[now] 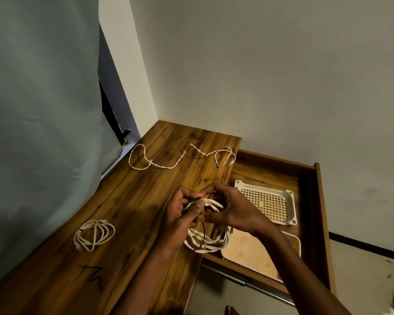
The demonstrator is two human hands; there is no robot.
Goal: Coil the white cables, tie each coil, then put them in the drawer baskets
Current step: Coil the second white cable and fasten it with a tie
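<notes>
Coil in hand: a white cable coil [206, 237] is held above the bench's right edge, partly over the open drawer; its upper turns are bunched between both hands and its lower loops hang free.
Tie: a thin dark tie [203, 233] runs down from the fingers across the hanging loops (whether it already circles the bundle cannot be told).
Left hand [182, 214]: fingers curled round the top of the coil, thumb pressing the turns together.
Right hand [228, 208]: fingers curled, pinching the same bunched turns from the drawer side.
Step in hand, as judged: tying this coil.
Doing it well: the left hand should keep the turns stacked flat at one spot while the right hand wraps the tie across all strands and cinches it there; a loose wrap would probably let the lower loops spring apart.
Finished coil [93, 234]: lies on the bench [134, 212] towards its near left edge, well apart from the hands.
Loose cable [180, 159]: lies uncoiled along the bench's far edge, one end reaching the far right corner.
White basket [290, 206]: a perforated tray at the far end of the drawer [316, 201].
Second basket [253, 253]: at the drawer's near end, just below the hanging loops.
Progress, as judged: no coil is in a basket yet.
</notes>
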